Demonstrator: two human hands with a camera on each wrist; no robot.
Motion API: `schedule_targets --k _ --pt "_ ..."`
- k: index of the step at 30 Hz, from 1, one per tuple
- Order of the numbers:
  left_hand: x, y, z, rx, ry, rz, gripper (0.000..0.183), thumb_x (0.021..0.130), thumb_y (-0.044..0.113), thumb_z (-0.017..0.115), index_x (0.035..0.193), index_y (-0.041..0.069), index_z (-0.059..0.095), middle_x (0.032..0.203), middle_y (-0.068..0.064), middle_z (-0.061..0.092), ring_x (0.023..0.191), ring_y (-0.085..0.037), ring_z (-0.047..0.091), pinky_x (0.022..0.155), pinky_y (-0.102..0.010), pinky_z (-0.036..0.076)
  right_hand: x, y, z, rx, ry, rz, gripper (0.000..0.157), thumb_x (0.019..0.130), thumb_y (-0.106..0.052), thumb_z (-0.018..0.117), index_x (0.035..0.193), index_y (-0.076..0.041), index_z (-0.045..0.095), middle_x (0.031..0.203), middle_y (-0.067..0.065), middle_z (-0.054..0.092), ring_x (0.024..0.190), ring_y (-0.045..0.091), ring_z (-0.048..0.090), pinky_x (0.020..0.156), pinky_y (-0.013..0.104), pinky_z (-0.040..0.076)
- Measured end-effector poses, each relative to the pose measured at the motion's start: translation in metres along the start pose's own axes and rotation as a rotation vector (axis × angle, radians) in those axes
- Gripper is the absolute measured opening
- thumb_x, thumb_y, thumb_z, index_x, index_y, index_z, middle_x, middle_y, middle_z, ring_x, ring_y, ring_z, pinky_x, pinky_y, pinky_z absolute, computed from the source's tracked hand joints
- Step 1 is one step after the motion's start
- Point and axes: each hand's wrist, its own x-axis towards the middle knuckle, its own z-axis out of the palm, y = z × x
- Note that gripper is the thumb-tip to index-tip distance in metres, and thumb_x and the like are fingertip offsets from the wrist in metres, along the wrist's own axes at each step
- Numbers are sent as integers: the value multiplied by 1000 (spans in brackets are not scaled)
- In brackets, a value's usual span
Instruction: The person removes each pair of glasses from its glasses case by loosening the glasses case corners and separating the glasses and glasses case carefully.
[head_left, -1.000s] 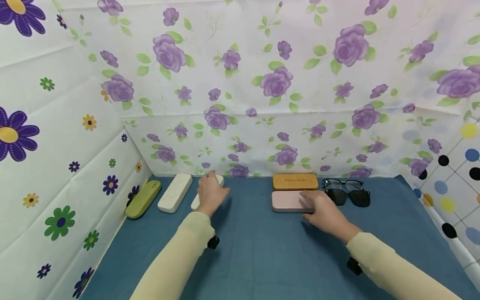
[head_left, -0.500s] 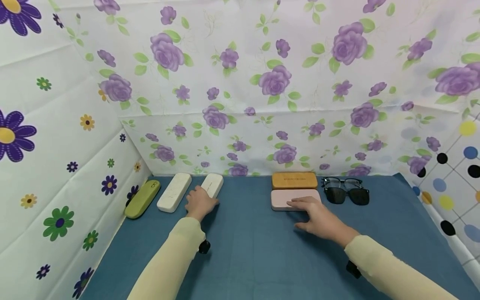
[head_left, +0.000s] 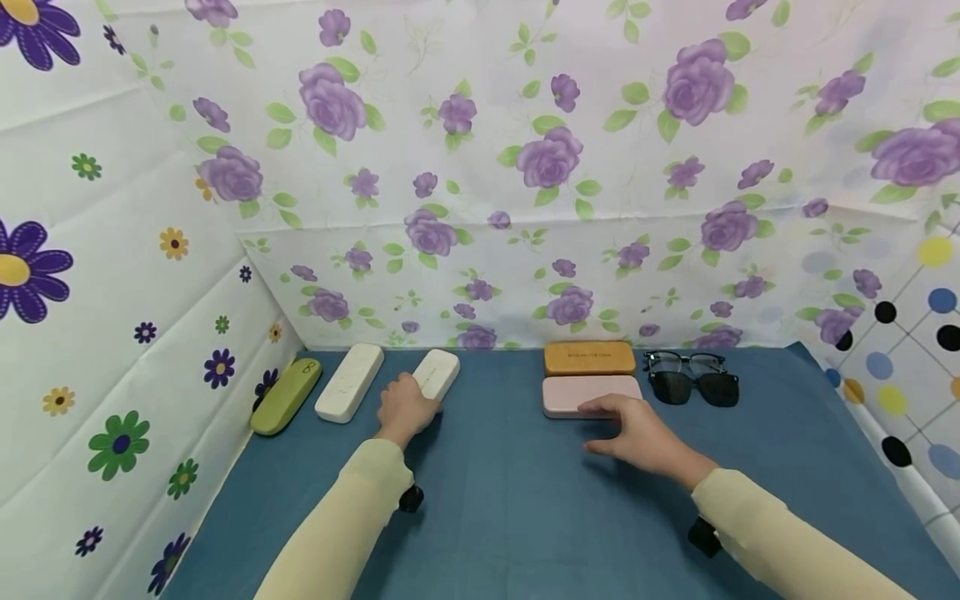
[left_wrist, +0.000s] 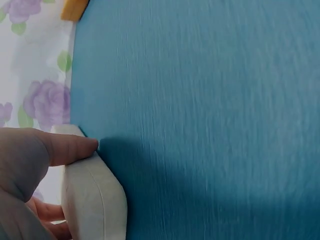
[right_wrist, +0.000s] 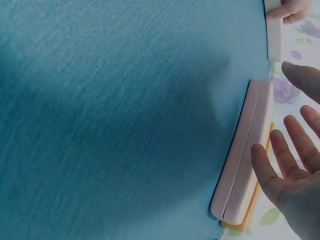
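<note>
My left hand (head_left: 405, 410) grips the near end of a white glasses case (head_left: 440, 373) in the head view. In the left wrist view the thumb (left_wrist: 75, 148) lies on one side of this case and fingers bend round the other. My right hand (head_left: 637, 433) is held over the front right part of a pink glasses case (head_left: 570, 396), fingers spread and holding nothing. The right wrist view shows the spread fingers (right_wrist: 267, 172) beside the pink case. Directly behind the pink case lies an orange glasses case (head_left: 590, 359).
Left of the gripped case lie another white glasses case (head_left: 349, 383) and an olive-green one (head_left: 287, 397). Clear-lens glasses (head_left: 684, 362) and sunglasses (head_left: 695, 388) lie right of the pink case. Flowered cloth walls (head_left: 495, 275) border the blue tablecloth (head_left: 495, 517) at the back and left.
My left hand has come back from the far end of the white glasses case and now grips its near end. That case has shifted slightly right. The right hand has drawn slightly nearer.
</note>
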Motion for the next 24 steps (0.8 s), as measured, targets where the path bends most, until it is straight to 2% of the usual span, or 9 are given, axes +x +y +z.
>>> schedule_targets --k 3,8,13,18,24 --pt "-5 9 2 -16 -13 35 69 73 37 77 123 1 46 109 -20 53 102 -37 51 80 -56 44 -1 1 0 13 3 8 57 70 -27 83 123 -22 61 119 -4 63 113 19 58 92 47 48" --pt "-12 26 8 -36 -14 134 75 69 36 80 130 6 46 111 -15 55 100 -31 51 83 -53 42 -1 2 -1 24 12 -3 57 70 -26 83 122 -21 60 120 -2 62 114 20 58 93 49 47" --pt "-20 43 10 -61 -40 291 77 67 33 82 132 13 48 113 -9 57 100 -27 51 85 -49 41 -2 0 -5 -24 73 -19 65 68 -32 84 127 -24 56 128 -7 54 121 18 52 96 50 45" --pt "-31 57 13 -55 -116 456 75 67 32 83 132 18 48 115 -5 57 101 -24 52 85 -47 41 -2 -1 -7 -44 95 -28 78 68 -35 83 137 -27 46 138 -7 44 127 21 47 97 49 44" --pt "-47 68 19 -9 -201 661 75 69 30 82 134 20 47 120 -1 56 102 -19 50 88 -44 39 -2 -5 -6 -39 96 -19 88 67 -31 84 140 -39 36 143 -8 38 131 21 42 98 49 44"
